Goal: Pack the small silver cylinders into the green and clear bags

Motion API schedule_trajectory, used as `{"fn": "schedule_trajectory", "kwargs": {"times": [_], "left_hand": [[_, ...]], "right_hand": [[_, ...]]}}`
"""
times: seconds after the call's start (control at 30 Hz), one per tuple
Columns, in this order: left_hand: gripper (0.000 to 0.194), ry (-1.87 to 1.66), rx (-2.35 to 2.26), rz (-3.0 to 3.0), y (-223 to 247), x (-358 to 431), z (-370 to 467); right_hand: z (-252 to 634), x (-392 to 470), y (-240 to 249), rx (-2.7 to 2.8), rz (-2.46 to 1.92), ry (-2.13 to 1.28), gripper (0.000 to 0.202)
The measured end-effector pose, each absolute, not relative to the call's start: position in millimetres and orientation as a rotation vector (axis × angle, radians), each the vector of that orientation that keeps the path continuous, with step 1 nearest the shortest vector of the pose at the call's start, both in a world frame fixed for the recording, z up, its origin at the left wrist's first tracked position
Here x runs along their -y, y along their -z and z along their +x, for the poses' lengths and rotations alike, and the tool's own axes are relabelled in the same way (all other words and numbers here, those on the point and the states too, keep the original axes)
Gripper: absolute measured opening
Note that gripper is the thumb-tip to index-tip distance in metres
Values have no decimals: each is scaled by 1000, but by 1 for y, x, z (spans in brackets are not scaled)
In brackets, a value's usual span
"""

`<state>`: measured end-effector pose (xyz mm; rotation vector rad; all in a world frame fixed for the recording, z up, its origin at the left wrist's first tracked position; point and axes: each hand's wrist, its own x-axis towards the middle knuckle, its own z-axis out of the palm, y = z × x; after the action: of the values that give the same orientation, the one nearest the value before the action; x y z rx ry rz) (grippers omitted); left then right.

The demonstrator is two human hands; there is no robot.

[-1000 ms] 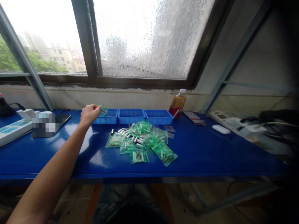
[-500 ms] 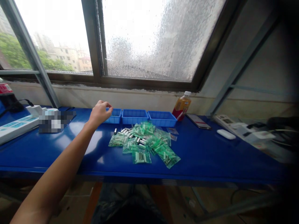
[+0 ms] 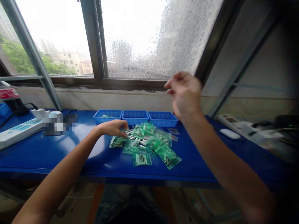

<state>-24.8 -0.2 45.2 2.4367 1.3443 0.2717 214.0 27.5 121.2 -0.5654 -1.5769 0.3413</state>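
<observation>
Left hand [image 3: 113, 127], fingers parted, is at the left edge of our green plastic bags [image 3: 142, 158]. Our right hand [image 3: 187, 97] is raised farther off; can't tell its grip.

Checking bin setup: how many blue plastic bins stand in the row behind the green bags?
3, side by side near the wall: left bin, middle bin, right bin. A partly hidden blue object, far left, is outside the row.

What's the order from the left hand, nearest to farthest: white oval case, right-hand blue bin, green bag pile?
1. Green bag pile, right by its fingers.
2. Right-hand blue bin, behind the pile's right side.
3. White oval case, far right.
</observation>
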Motion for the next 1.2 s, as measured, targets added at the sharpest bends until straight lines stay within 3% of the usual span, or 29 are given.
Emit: {"fn": "schedule_trajectory", "kwargs": {"times": [0.07,0.17,0.3,0.4,0.53,0.67,0.77,0.9,0.97,1.1,1.2], "left_hand": [[21,-536,-1400,2441,-45,-3,-23],[18,-1051,-1484,2386,-43,-7,-20],[14,-1575,-1370,2518,-34,-9,-10],[7,-1648,-1208,2726,-25,-7,1],[14,-1611,-1119,2830,-15,-4,15],[16,-1570,-1259,2724,-13,-5,18],[8,-1523,-1362,2427,-17,-6,17],[43,-1296,-1170,1717,-23,-6,18],[53,-1246,-1021,1452,-24,-6,18],[28,-1311,-979,1439,-21,-8,17],[18,-1428,-1073,1561,-17,-10,17]], "right_hand": [[201,-37,-97,1506,-648,-357,9],[186,-43,-55,1530,-804,-401,16],[181,-34,-29,1610,-891,-1015,11],[179,-25,-30,1568,-837,-1336,22],[176,-23,-29,1515,-781,-1442,18],[177,-28,-26,1406,-804,-1235,28],[180,-29,-27,1527,-780,-941,18],[182,-25,-27,1798,-736,-403,7],[182,-24,-25,1890,-679,-182,16],[183,-25,-22,1909,-684,21,27],[184,-28,-24,1865,-851,-111,19]]}}
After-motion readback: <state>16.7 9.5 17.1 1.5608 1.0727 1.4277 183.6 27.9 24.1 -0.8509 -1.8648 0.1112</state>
